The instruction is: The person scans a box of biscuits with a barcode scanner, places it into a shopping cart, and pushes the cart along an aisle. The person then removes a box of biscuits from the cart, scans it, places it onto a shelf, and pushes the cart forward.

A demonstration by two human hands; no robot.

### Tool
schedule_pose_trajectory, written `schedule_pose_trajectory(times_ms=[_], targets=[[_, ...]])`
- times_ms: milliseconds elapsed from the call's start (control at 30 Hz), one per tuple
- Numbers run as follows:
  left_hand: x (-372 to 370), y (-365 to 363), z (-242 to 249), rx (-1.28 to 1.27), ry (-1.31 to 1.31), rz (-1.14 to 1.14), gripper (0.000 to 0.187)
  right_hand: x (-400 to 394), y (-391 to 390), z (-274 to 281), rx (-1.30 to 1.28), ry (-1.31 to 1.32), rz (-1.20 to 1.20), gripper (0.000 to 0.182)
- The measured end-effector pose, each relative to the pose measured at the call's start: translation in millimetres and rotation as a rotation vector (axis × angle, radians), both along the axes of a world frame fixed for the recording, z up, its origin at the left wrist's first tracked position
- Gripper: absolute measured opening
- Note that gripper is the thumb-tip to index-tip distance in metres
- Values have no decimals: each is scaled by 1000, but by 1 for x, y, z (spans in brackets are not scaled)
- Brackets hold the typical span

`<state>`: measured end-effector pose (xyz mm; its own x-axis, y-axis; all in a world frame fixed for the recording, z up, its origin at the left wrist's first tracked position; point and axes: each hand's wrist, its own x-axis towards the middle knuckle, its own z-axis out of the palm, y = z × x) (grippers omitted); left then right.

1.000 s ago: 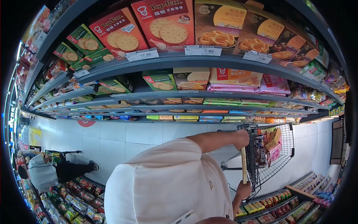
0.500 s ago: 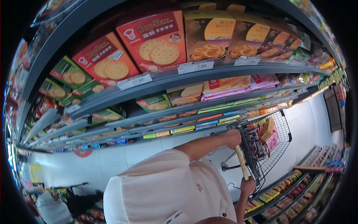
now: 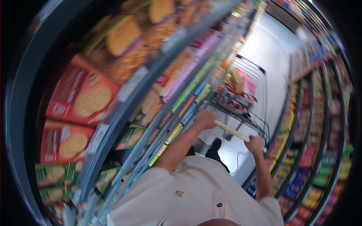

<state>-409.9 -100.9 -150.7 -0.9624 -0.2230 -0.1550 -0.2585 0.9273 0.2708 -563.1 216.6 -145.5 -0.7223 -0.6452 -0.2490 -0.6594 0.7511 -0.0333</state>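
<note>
My left hand is closed around the left end of a pale cart handle. Around the handle's right end, my right hand is wrapped too. Both arms reach forward from my white shirt. Beyond the handle stands a wire shopping cart. Inside it lie packaged goods, among them a pink package and a tan one; motion blur hides their labels.
A shelf on the left holds red cracker boxes, green boxes and other snacks. On the right, curved-looking shelves carry many coloured packets. Pale tiled floor runs between them ahead.
The view has swung round, so the cart and aisle now point up the frame and the left shelf slants steeply. Both hands remain on the handle. The other person at lower left is out of view.
</note>
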Motion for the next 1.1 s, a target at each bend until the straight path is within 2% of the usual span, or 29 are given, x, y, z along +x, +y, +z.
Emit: schedule_pose_trajectory(times_ms=[200, 433, 567, 633, 733, 800, 967, 1100], targets=[[21, 14, 25, -58, -53, 1, 28, 26, 1, 19, 67, -57, -62, 34], [40, 25, 18, -56, -94, 28, 29, 43, 14, 13, -1, -57, -46, 35], [51, 32, 11, -75, -33, 29, 30, 50, 24, 11, -35, -59, -25, 34], [54, 39, 27, -80, -95, 51, 30, 53, 27, 10, -53, -77, -19, 34], [61, 48, 23, -87, -33, 41, 30, 58, 35, 16, -73, -70, -11, 34], [65, 53, 11, -117, -28, 28, 29, 56, 43, 4, 2, -78, -18, 35], [79, 63, -7, -105, 76, 71, 24, 66, 57, -1, -70, 70, 79, 32], [92, 77, 19, -73, 47, 92, 25, 79, 58, 14, -80, 82, 124, 30]])
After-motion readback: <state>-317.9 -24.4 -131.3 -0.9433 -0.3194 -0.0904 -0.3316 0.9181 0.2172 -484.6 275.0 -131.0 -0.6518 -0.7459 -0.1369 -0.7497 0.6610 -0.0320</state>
